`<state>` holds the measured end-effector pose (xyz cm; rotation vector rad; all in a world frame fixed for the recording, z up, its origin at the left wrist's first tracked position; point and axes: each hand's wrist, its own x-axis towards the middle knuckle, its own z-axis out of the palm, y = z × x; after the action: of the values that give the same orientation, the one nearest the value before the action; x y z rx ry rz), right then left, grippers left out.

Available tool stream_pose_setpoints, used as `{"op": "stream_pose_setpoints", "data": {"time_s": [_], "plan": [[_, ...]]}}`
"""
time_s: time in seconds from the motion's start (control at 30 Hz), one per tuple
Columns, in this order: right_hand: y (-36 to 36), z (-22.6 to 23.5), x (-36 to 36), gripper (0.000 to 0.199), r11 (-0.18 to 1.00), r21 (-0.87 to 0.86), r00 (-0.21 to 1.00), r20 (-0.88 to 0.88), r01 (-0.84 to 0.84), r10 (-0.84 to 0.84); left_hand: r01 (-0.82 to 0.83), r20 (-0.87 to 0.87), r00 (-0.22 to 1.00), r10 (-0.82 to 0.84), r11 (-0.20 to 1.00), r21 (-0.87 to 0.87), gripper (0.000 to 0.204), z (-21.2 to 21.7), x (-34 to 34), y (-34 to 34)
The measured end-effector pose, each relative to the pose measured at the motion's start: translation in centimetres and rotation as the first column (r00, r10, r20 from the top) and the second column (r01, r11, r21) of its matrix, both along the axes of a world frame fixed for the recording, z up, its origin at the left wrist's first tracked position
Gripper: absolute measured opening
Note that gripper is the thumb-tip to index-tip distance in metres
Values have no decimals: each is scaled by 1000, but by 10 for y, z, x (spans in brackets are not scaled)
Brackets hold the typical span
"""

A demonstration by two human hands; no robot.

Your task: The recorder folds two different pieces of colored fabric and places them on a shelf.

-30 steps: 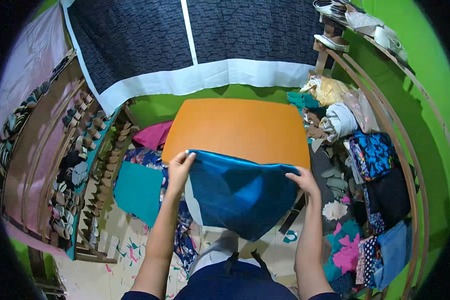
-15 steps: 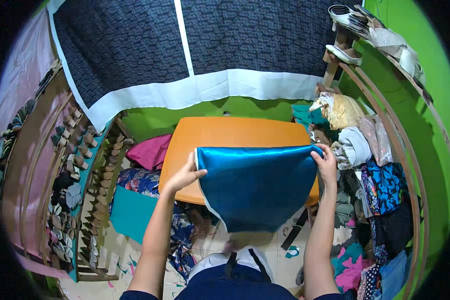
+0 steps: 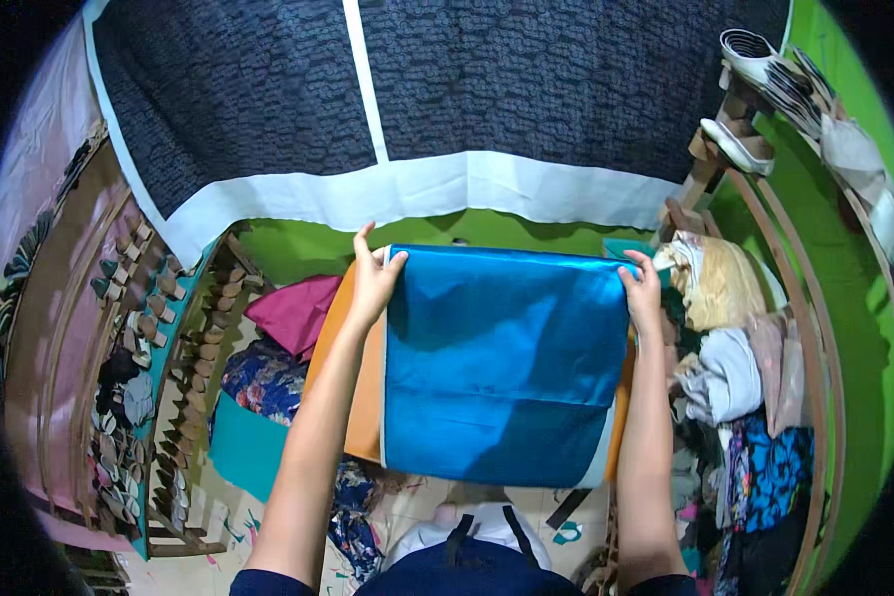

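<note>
A shiny blue piece of fabric (image 3: pixel 497 368) with pale edges is stretched between my hands over an orange table (image 3: pixel 369 392). Its top edge is taut and its lower part hangs down over the table's near side. At the top left corner my left hand (image 3: pixel 372 273) pinches the cloth between thumb and fingers. My right hand (image 3: pixel 642 288) grips the top right corner in the same way. Much of the tabletop is hidden behind the fabric.
Racks with shoe lasts (image 3: pixel 199 382) stand at the left. Heaped cloths (image 3: pixel 720 372) and a wooden rack (image 3: pixel 815 387) line the right side. A magenta cloth (image 3: pixel 293 313) and a teal sheet (image 3: pixel 248 447) lie left of the table. Scraps (image 3: pixel 566 533) litter the floor. A dark curtain (image 3: pixel 526 79) hangs behind.
Both hands have risen and moved farther away, carrying the blue fabric with them. The cloth now spreads out flatter and covers more of the orange table.
</note>
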<state>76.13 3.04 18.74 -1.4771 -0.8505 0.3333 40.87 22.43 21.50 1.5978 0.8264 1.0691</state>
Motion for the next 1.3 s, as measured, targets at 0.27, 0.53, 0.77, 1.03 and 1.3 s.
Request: {"op": "stream_pose_setpoints", "data": {"time_s": [0.27, 0.53, 0.77, 1.03, 1.3], "plan": [[101, -12, 53, 70, 970, 208, 787, -575, -124, 224, -211, 235, 929, 287, 930, -302, 66, -55, 66, 91], [130, -98, 33, 104, 898, -266, 762, -638, -351, 109, -265, -375, 895, 240, 964, -13, 86, -199, 50, 120], [-4, -229, 32, 83, 931, -281, 961, -217, -231, 172, -272, -583, 809, 77, 928, -254, 68, -207, 24, -23], [-101, -214, -67, 34, 648, -740, 983, 144, 182, -113, -347, -748, 643, 163, 933, -95, 24, -204, -76, -144], [-7, -182, -9, 27, 790, -546, 950, 277, 279, -144, -382, -688, 693, 214, 919, -99, 24, -188, -14, -81]]}}
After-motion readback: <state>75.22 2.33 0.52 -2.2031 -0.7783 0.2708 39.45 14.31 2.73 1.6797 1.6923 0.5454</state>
